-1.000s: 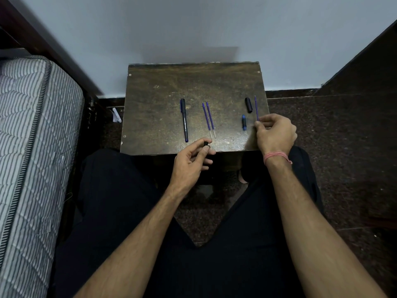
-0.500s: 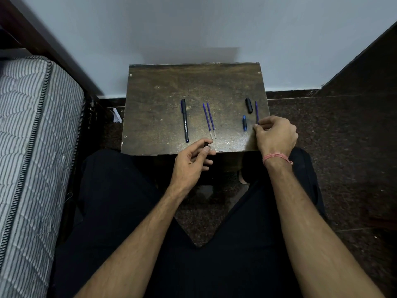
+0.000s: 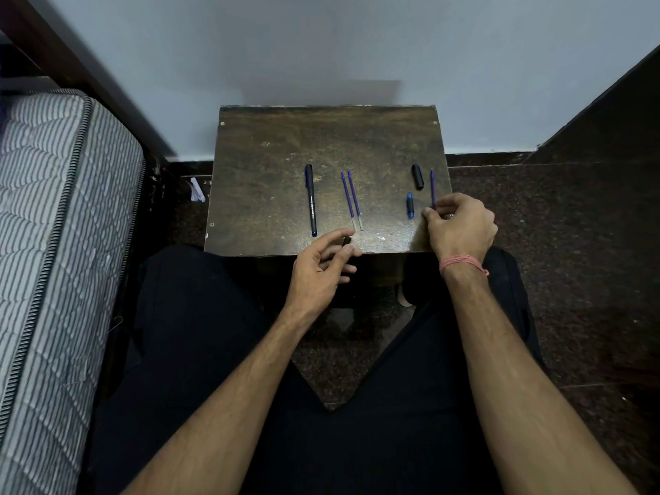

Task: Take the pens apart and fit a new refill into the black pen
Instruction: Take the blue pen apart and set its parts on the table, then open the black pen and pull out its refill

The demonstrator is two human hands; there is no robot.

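A black pen (image 3: 310, 200) lies capped on the small dark wooden table (image 3: 271, 144). Two blue refills (image 3: 351, 200) lie side by side to its right. Farther right are a black cap (image 3: 417, 176) and a short blue pen piece (image 3: 410, 206). My right hand (image 3: 460, 226) pinches the near end of a third blue refill (image 3: 432, 185) at the table's right edge. My left hand (image 3: 318, 269) hovers at the near edge, thumb and forefinger holding a small black pen piece (image 3: 346, 240), mostly hidden by the fingers.
A striped mattress (image 3: 53, 244) flanks the table on the left, and a scrap of white paper (image 3: 196, 190) lies on the dark floor beside it. A pale wall stands behind the table. My legs in black trousers are below the near edge.
My right hand has drawn the blue refill a little toward me along the table's right edge. My left hand has stayed in place with its small black piece.
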